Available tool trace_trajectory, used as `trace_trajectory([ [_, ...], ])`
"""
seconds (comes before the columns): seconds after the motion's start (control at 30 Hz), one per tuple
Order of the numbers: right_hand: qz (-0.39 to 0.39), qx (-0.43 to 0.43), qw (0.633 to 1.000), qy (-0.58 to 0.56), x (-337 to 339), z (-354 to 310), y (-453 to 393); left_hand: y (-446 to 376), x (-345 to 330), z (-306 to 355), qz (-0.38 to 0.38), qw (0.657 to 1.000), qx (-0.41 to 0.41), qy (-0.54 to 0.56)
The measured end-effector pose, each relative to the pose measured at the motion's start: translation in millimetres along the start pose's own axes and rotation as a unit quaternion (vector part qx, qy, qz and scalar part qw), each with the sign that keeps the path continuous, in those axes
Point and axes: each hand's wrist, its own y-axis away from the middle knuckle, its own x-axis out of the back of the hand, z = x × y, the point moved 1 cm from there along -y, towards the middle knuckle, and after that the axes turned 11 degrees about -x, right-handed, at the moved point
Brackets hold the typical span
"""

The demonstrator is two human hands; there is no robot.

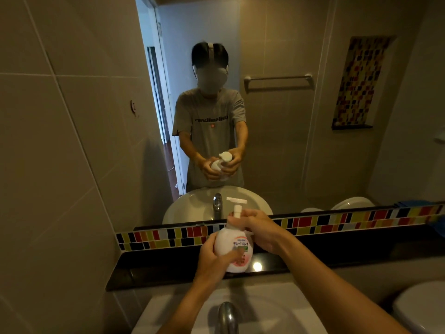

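A white pump bottle of hand soap with a pink label stands over the black ledge behind the sink. My left hand grips the bottle's body from the left, thumb across the label. My right hand is curled round the bottle's neck and upper right side, just below the white pump head. The pump nozzle points left. Whether the bottle's base touches the ledge is hidden by my left hand.
A white sink with a chrome tap lies below the ledge. A mirror above a coloured mosaic strip shows a person holding the bottle. A white toilet is at the lower right. A tiled wall closes the left.
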Motion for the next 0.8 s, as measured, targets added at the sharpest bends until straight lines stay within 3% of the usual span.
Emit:
trace_trajectory([
  [0.07,0.062,0.020,0.998,0.024,-3.8,2.6,-4.4,1.5,-6.1,-1.9,0.029,0.997,-0.037,-0.066],
  [0.17,0.093,0.030,0.994,0.041,-8.6,3.6,-8.1,2.1,-10.9,-3.7,0.045,0.996,-0.045,-0.057],
  [0.47,0.025,0.007,1.000,-0.016,5.1,2.3,-11.4,-4.3,8.5,-0.1,-0.027,0.997,-0.009,0.072],
  [0.67,0.100,0.035,0.993,0.047,-8.5,3.3,-12.2,1.6,-13.6,-2.0,0.047,0.996,-0.053,-0.055],
  [0.8,0.063,0.005,0.998,0.022,0.2,0.0,-7.1,-2.1,-5.0,0.8,0.009,0.996,0.004,0.088],
])
